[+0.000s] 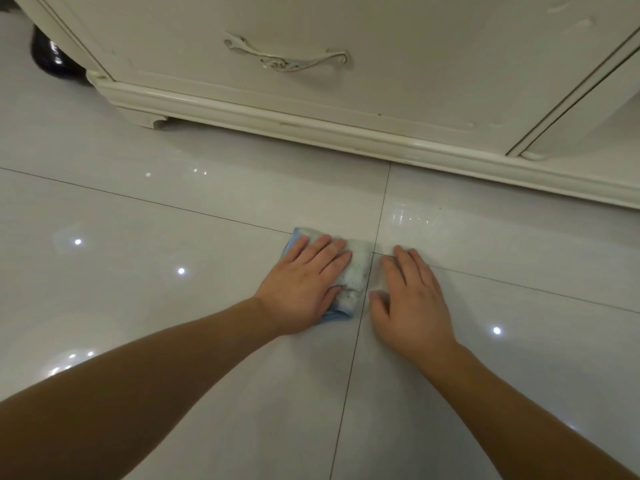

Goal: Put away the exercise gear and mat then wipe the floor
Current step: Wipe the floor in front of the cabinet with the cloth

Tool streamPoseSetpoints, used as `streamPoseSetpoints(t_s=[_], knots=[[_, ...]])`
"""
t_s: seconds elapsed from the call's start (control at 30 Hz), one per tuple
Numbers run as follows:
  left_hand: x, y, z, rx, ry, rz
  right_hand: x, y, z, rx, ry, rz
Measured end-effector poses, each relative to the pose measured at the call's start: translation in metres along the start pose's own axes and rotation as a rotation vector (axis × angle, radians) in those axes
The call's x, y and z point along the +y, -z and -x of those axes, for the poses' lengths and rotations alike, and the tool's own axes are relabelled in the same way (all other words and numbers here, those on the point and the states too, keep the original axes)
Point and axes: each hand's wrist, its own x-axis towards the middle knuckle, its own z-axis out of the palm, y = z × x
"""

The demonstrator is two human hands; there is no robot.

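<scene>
A folded, speckled white cloth with a pale blue edge (349,271) is pressed flat under the left hand (304,282), whose fingers (329,252) are laid out straight and slightly fanned over its top, the palm bearing down rather than anything being pinched or clenched. Just beside it, across a thin dark grout line, the right hand (412,299) is set palm-down and spread directly on the glossy pale grey tiled floor (173,341), nothing being held in it; it appears to be used as a brace. The cloth is thus located at the meeting of four tiles, with its far and right-hand parts showing beyond the fingers. It is judged to be soft, light and limp, likely to bunch or unfold if dragged by an edge, so it is best taken under a flat palm over its middle, with the folds kept beneath. On such polished tiles it may be expected to slide easily. Beyond the fingertips, well apart, a cream painted wooden cabinet (381,46) with an ornate curved handle (287,58) is seen. No exercise gear or mat is visible, so the wiping step is judged to be in hand
</scene>
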Motion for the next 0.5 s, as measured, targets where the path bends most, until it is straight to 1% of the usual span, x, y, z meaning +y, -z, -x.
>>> streamPoseSetpoints(t_s=[0.13,0.5], knots=[[-0.028,0.006,0.008,0.011,0.055,0.021,-0.015,-0.004,-0.005,-0.044,0.052,0.028],[-0.105,0.015,0.047,-0.018,0.159,0.018,-0.079,-0.017,-0.029,-0.058,0.225,0.064]])
